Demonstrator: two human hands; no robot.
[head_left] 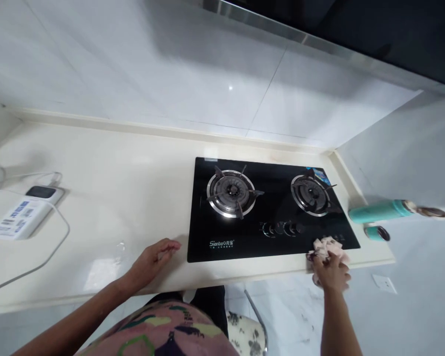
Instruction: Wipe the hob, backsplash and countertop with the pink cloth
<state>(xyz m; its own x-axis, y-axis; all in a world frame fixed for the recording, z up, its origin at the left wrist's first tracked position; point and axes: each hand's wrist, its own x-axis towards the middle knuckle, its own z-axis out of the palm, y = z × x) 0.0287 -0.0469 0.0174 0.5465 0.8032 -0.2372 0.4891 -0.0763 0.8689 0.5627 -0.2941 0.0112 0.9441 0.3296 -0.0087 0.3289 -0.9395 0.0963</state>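
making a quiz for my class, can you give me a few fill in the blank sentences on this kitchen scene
1. The right hand presses a crumpled ____ against the front right corner of the black stove.
2. The stove has ____ burners.
3. The left hand rests on the ____, left of the stove.
4. A teal ____ lies on its side right of the stove.

Missing words: cloth; two; countertop; flask

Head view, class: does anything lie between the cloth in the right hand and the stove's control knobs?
Nothing visible does. The cloth under the right hand sits at the stove's front right corner; bare black glass separates it from the knobs.
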